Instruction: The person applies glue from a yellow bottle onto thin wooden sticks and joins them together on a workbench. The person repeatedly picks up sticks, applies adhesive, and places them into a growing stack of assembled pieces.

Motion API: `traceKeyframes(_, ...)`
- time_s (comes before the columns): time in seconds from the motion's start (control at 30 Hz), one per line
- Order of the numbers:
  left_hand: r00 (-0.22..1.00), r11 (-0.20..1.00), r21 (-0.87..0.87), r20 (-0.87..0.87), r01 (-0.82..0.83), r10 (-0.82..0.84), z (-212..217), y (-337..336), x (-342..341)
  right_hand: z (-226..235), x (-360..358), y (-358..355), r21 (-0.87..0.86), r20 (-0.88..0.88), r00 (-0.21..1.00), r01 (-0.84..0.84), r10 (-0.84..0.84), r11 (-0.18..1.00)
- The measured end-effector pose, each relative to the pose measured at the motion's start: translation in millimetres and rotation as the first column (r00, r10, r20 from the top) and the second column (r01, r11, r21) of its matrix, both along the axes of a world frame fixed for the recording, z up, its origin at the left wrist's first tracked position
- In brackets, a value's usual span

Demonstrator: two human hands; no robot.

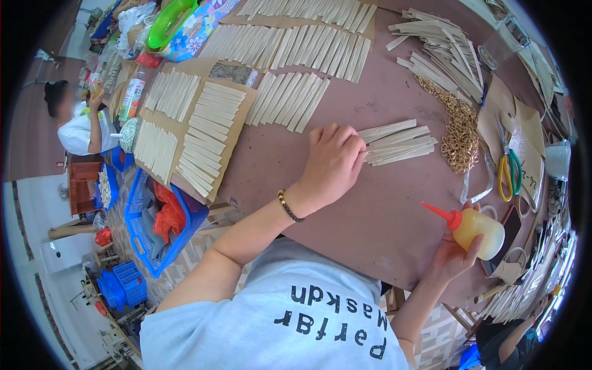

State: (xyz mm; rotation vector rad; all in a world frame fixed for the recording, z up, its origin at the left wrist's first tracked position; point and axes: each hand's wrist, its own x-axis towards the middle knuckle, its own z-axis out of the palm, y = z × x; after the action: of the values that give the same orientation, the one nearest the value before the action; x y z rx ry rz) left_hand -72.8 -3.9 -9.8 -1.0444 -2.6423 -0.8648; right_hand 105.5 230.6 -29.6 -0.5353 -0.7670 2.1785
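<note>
My left hand [336, 160], with a beaded bracelet at the wrist, is closed with its fingers curled over the left ends of a small fan of narrow cream strips [404, 145] on the brown table. The fingertips and thumb are hidden. At the right, near the table's front edge, my right hand [453, 259] grips a squeeze bottle [480, 234] of yellowish liquid. Its red pointed nozzle tilts up toward the left. Rows of similar cream strips [288, 102] lie beyond my left hand, some on a brown board [237, 132].
A heap of gold chain [459, 139] and a loose pile of strips [438, 52] lie at the far right. Scissors [507, 163] with yellow and green handles lie nearby. A blue basket [154, 246] stands left of the table. Another person [83, 126] sits at far left.
</note>
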Motion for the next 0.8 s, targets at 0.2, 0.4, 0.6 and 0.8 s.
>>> traceKeyframes(0.2,0.982,0.979,-0.117,-0.068,0.168,-0.177,8,4,53,5,-2,-2,0.022,-0.005,1.0,0.027,-0.027,0.999)
traceKeyframes(0.4,0.967,0.982,-0.008,0.179,0.187,-0.182,11,6,75,10,-4,-6,0.156,0.086,0.996,0.007,-0.021,0.988)
traceKeyframes(0.6,0.963,0.99,-0.031,0.239,0.136,-0.125,9,-7,68,16,-8,-16,0.309,0.178,0.981,0.02,-0.079,0.951)
traceKeyframes(0.8,0.956,0.99,-0.034,0.266,0.134,-0.12,8,-4,69,21,-11,-19,0.385,0.223,0.97,0.0,-0.093,0.923)
